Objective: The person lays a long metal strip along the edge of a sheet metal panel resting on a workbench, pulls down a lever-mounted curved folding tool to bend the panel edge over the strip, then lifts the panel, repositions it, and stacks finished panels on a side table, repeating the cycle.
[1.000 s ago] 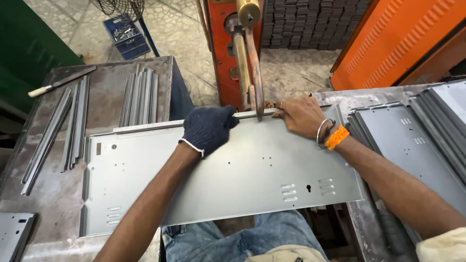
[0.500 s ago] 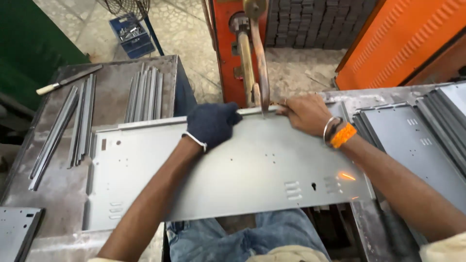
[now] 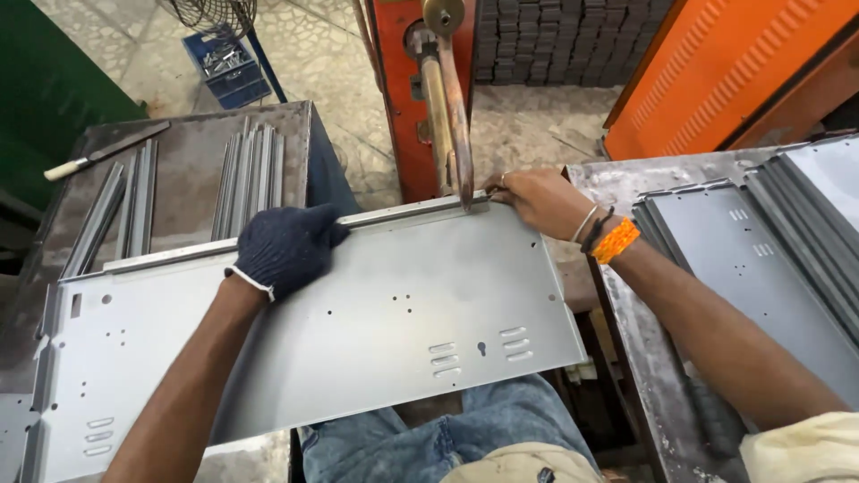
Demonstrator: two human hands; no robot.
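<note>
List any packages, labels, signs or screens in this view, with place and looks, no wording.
No labels, signs or screens show.
Blue crate: on the floor at top left, open box shape, holding small metal parts; the nearest thing to a package.

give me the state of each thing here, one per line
large grey punched sheet-metal panel: flat, far edge under the welder tip
gloved left hand: pressing down on panel
bare right hand: gripping panel's far edge
grey metal strips: lying loose on left table
stacked grey panels: piled on right table
</note>
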